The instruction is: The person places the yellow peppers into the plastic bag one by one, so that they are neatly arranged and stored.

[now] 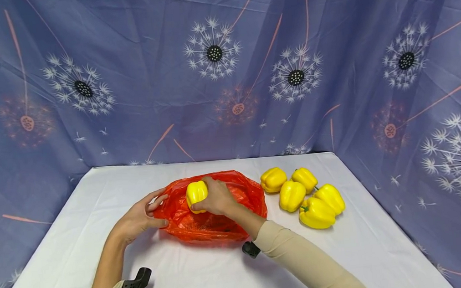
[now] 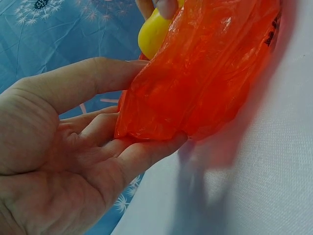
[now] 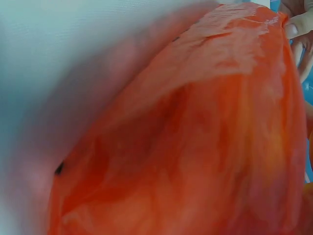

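A red plastic bag (image 1: 222,234) lies on the white table with its mouth spread wide. My left hand (image 1: 136,220) holds the bag's left edge; in the left wrist view its thumb (image 2: 98,78) and fingers lie on either side of the thin plastic (image 2: 195,83). Over the mouth of the bag, my right hand (image 1: 218,197) grips a yellow bell pepper (image 1: 196,195) between thumb and fingers. Part of that pepper (image 2: 155,34) shows past the bag in the left wrist view. The bag (image 3: 195,132) fills most of the right wrist view, blurred.
To the right of the bag, several yellow bell peppers (image 1: 292,196) lie grouped on the white tablecloth (image 1: 371,250). Behind the table hangs a blue curtain (image 1: 146,78) with a dandelion print. Each wrist wears a black camera mount (image 1: 135,284).
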`<state>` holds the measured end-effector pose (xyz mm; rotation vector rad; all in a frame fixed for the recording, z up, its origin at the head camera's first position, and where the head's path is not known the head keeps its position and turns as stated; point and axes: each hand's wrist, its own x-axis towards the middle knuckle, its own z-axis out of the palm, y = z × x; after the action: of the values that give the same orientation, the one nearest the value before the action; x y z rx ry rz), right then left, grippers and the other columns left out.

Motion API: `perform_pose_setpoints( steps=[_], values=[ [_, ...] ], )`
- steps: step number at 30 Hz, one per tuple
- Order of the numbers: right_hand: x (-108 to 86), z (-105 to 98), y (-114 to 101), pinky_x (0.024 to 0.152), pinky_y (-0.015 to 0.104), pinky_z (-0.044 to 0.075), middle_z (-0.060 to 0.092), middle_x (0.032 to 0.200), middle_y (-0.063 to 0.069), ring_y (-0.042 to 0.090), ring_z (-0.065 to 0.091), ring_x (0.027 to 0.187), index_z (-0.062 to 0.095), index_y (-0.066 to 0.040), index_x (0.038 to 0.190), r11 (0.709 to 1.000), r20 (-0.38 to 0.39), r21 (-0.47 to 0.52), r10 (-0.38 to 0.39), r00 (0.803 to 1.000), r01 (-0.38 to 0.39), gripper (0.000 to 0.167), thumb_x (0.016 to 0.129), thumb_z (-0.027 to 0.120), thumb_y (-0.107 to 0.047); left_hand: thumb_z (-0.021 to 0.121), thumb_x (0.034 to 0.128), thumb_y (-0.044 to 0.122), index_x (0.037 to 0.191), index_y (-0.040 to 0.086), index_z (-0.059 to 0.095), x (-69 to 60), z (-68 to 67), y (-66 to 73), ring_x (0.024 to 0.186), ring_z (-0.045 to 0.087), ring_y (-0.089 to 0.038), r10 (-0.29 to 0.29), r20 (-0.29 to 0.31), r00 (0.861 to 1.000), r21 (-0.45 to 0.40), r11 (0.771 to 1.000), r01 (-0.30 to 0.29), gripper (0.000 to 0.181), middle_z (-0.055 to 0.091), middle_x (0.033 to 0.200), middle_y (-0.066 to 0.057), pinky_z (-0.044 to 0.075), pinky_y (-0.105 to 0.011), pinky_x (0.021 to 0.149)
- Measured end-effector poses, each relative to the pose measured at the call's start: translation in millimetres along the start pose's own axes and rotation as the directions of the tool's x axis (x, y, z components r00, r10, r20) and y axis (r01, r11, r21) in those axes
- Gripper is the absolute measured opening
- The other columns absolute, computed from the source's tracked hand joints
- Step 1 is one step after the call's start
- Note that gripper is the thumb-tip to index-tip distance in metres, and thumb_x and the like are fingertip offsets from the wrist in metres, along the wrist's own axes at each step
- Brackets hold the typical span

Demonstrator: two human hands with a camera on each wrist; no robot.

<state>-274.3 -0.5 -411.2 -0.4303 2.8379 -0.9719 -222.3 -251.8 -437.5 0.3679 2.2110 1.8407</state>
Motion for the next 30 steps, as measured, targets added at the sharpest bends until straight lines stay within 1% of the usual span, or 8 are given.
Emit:
perform_pose_setpoints(
  steps=[6,12,18,22,26,30],
  values=[
    [1.7,7.2,-2.0,0.081,0.036,0.054,0.062,0.123,0.008,0.028,0.052,0.116,0.048,-0.012,0.145,1.0,-0.038,0.019,-0.005,0.999,0.006,0.085,0.074,0.088,-0.038,0.075,0.0785,-0.005,0.16,0.001,0.022,0.3,0.0,-0.9,0.152,0.015,-0.048,0.004,0.005,1.0,0.004,1.0,-0.004,0.097,0.03,0.161,-0.03,0.05,-0.019,0.092],
    [3.9,15.9,-3.9,0.083,0.035,0.054,0.063,0.122,0.007,0.027,0.055,0.115,0.048,-0.014,0.146,1.0,-0.085,-0.016,-0.007,0.996,0.006,0.083,0.076,0.086,-0.04,0.074,0.0782,-0.006,0.16,0.002,0.022,0.5,-0.6,-1.5,0.152,0.016,-0.047,0.007,0.003,1.0,0.004,1.0,-0.007,0.097,0.03,0.161,-0.03,0.05,-0.018,0.092],
    [3.4,20.6,-7.2,0.086,0.038,0.055,0.063,0.12,0.008,0.028,0.057,0.113,0.048,-0.013,0.144,1.0,-0.092,-0.026,-0.018,0.996,0.015,0.082,0.076,0.086,-0.039,0.073,0.0778,-0.008,0.16,0.001,0.021,-0.1,-1.2,-1.2,0.151,0.016,-0.048,0.01,0.01,1.0,-0.019,1.0,-0.01,0.098,0.028,0.161,-0.031,0.053,-0.022,0.088],
    [3.6,22.9,-6.9,0.084,0.037,0.054,0.063,0.117,0.008,0.029,0.058,0.112,0.05,-0.012,0.142,0.999,-0.102,-0.031,-0.024,0.994,0.021,0.081,0.075,0.087,-0.039,0.073,0.0781,-0.007,0.16,0.0,0.021,0.3,-1.3,-1.3,0.151,0.017,-0.048,0.012,0.015,1.0,-0.016,1.0,-0.012,0.097,0.029,0.161,-0.031,0.053,-0.022,0.088],
    [4.4,25.4,-5.4,0.087,0.038,0.054,0.064,0.119,0.008,0.029,0.057,0.115,0.049,-0.012,0.143,1.0,-0.106,-0.028,-0.015,0.994,0.012,0.082,0.076,0.087,-0.038,0.073,0.0783,-0.007,0.16,0.001,0.021,0.9,-1.1,-1.7,0.151,0.017,-0.048,0.011,0.015,1.0,-0.013,1.0,-0.011,0.097,0.029,0.161,-0.031,0.053,-0.021,0.09],
    [5.0,27.6,-4.4,0.09,0.04,0.054,0.064,0.123,0.009,0.03,0.056,0.118,0.046,-0.012,0.146,1.0,-0.095,-0.022,0.002,0.995,-0.004,0.084,0.076,0.087,-0.037,0.073,0.0787,-0.007,0.16,0.001,0.021,0.9,-0.9,-1.8,0.151,0.017,-0.048,0.006,0.012,1.0,-0.015,1.0,-0.006,0.097,0.029,0.161,-0.031,0.053,-0.021,0.089]
  ],
)
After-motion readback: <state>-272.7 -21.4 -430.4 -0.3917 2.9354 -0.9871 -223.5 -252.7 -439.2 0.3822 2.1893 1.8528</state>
